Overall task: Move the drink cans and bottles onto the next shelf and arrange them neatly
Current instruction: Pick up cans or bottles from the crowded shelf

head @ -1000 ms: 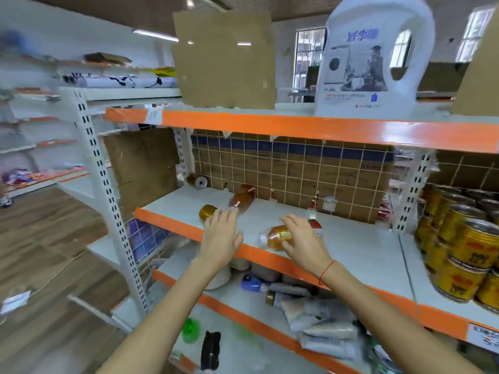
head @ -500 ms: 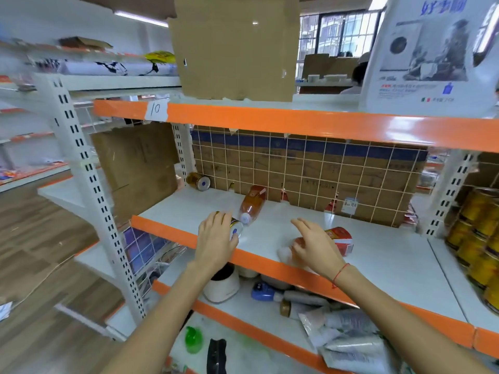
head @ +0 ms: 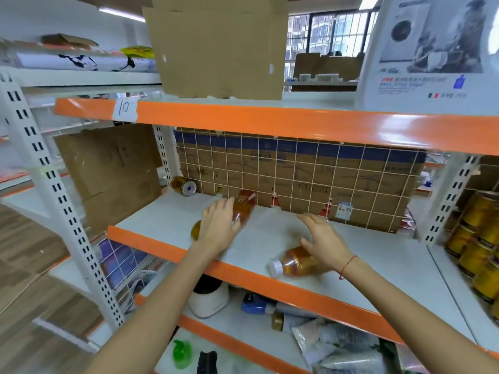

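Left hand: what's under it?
The left hand lies over a gold can and the near end of a tea bottle, both lying on the shelf. The bottle's cap end is covered.

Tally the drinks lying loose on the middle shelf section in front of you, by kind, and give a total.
Bottles: 2, one under the left hand at, one by the right hand at.
Cans: 2, one at the back corner, one beneath the left hand.
Total: 4.
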`<state>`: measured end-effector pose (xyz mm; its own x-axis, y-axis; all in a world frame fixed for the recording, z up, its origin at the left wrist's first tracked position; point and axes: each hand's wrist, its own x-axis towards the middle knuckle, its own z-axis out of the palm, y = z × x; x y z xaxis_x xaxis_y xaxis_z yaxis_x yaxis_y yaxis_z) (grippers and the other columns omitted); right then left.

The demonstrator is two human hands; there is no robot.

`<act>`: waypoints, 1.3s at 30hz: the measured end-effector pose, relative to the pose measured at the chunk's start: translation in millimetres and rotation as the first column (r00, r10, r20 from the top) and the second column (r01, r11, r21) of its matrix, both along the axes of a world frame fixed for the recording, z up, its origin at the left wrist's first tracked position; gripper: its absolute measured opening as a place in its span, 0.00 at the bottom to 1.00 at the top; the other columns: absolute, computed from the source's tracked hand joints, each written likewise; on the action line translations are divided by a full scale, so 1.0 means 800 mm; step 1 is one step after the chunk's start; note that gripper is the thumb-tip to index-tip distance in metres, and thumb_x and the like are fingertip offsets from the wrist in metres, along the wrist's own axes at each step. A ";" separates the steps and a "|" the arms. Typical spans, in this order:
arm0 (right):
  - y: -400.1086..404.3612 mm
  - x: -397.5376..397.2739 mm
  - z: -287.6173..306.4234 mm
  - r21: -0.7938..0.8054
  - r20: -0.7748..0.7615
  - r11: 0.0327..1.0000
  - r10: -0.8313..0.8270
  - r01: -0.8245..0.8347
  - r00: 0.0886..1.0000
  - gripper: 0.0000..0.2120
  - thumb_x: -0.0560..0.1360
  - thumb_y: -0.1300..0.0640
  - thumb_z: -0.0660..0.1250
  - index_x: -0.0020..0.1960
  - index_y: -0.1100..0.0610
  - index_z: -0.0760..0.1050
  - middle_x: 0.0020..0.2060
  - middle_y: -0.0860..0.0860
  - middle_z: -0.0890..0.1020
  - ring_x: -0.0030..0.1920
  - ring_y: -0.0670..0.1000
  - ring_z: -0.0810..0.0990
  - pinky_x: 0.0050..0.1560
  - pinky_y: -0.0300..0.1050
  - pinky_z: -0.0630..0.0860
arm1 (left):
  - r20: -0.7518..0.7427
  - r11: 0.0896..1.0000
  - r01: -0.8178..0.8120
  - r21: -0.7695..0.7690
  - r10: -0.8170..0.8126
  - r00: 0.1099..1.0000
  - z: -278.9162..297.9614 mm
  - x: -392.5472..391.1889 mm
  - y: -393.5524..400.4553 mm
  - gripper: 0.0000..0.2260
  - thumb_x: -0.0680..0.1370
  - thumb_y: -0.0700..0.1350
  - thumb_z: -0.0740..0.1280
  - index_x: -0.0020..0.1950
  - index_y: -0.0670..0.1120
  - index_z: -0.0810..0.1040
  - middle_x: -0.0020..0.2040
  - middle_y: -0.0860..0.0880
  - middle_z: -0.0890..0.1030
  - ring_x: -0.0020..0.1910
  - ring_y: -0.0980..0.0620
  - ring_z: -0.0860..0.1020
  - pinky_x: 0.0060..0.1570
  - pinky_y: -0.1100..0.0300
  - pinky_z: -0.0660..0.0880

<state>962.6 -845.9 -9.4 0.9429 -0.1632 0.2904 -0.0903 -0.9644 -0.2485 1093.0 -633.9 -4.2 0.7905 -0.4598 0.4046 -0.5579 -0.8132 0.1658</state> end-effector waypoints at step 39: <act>-0.022 0.039 -0.042 -0.166 -0.455 0.978 0.040 -0.129 0.890 0.36 0.63 0.48 0.76 0.66 0.49 0.64 0.59 0.49 0.72 0.59 0.51 0.71 0.65 0.52 0.63 | -0.561 0.991 0.128 -0.048 -0.133 0.817 -0.001 0.159 -0.037 0.38 0.69 0.39 0.75 0.75 0.47 0.61 0.67 0.43 0.73 0.55 0.47 0.75 0.45 0.59 0.73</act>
<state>993.8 -863.8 -43.2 0.9871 -0.0622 -0.1475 -0.0652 -0.9977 -0.0159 1220.6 -663.5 -5.4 0.8147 -0.5734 -0.0867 -0.4667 -0.7369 0.4891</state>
